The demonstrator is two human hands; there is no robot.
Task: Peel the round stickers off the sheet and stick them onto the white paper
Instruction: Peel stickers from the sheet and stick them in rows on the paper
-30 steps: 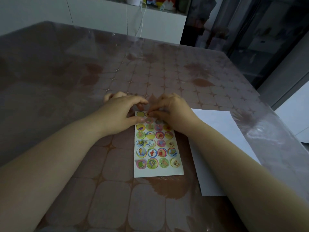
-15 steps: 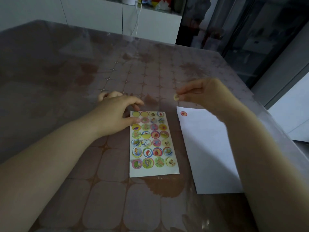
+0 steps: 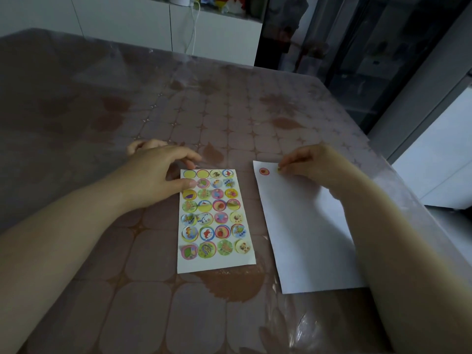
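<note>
A sticker sheet [image 3: 215,261] with several round colourful stickers lies on the table in front of me; its two top-left circles are plain yellow. My left hand [image 3: 158,175] rests at the sheet's top-left corner, thumb pressing its left edge. The white paper [image 3: 306,238] lies to the right, with one red round sticker [image 3: 264,171] stuck near its top-left corner. My right hand [image 3: 311,164] pinches a small yellowish sticker [image 3: 279,170] at the paper's top edge, just right of the red one.
The table [image 3: 127,103] has a brown patterned cloth under a clear plastic cover. Its right edge runs close to the paper. White cabinets [image 3: 217,34] with a hanging cable stand beyond the far edge, dark glass doors at the back right.
My right hand lifted a sticker from the sheet's top, carried it right and lowered it onto the paper's top edge beside the red sticker. My left hand stayed on the sheet.
</note>
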